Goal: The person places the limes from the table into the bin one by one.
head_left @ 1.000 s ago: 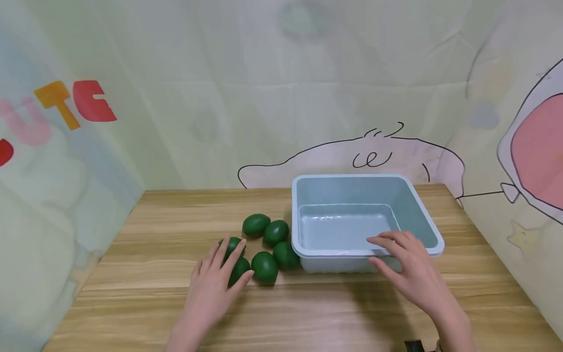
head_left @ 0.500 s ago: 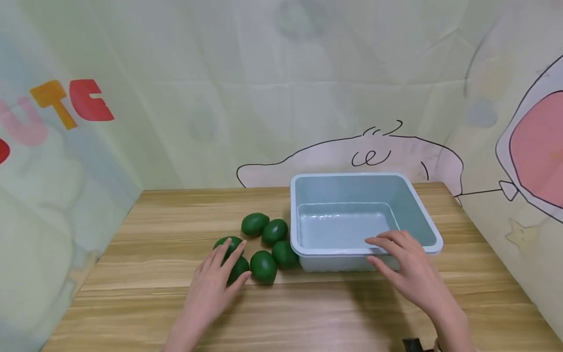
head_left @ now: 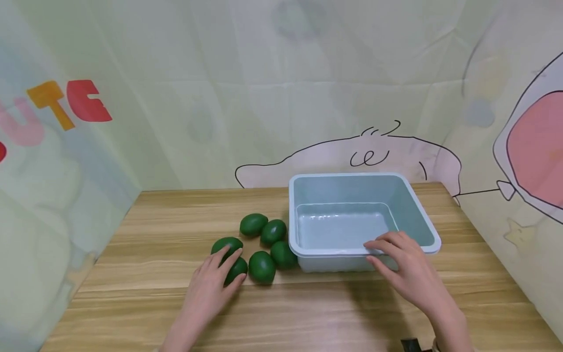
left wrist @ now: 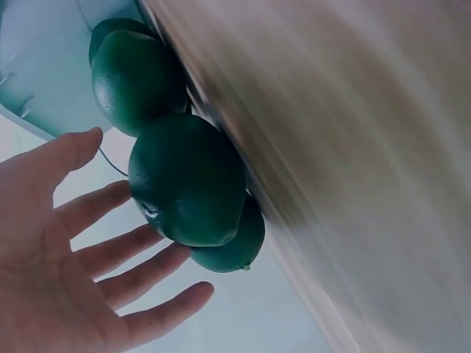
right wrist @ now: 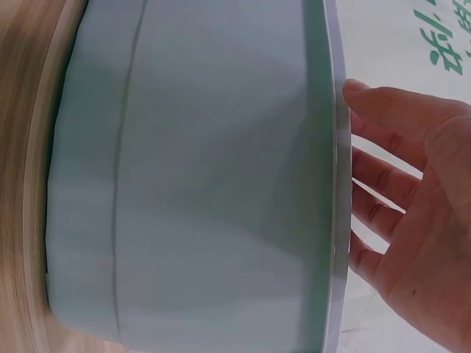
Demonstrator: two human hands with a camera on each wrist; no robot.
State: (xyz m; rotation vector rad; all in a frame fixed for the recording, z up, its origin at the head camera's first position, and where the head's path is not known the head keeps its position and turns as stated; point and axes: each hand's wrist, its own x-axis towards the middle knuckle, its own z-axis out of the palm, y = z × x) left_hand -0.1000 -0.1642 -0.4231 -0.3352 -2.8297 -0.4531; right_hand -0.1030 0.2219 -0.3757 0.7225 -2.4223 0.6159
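Observation:
Several dark green limes lie on the wooden table left of a pale blue plastic basin (head_left: 347,253). My left hand (head_left: 210,286) is over the two nearest it, the front-left lime (head_left: 236,271) and the one behind it (head_left: 227,245), and partly hides both. In the left wrist view its fingers (left wrist: 121,250) are spread, the tips close beside the limes (left wrist: 188,180). At the basin's front rim is my right hand (head_left: 409,269). Its thumb (right wrist: 390,103) stays on the near side, while the other fingers reach over the rim, loosely bent.
More limes (head_left: 262,267) sit between the left hand and the basin, one (head_left: 283,254) right at its wall. Behind the table (head_left: 316,313) hangs a printed cloth backdrop (head_left: 211,122), which also rises along both sides. A small black object (head_left: 411,345) shows at the bottom edge.
The left hand has drawn slightly back and left, and the lime at its fingertips has shifted a little left. The right hand stays at the basin rim. The view has shifted slightly.

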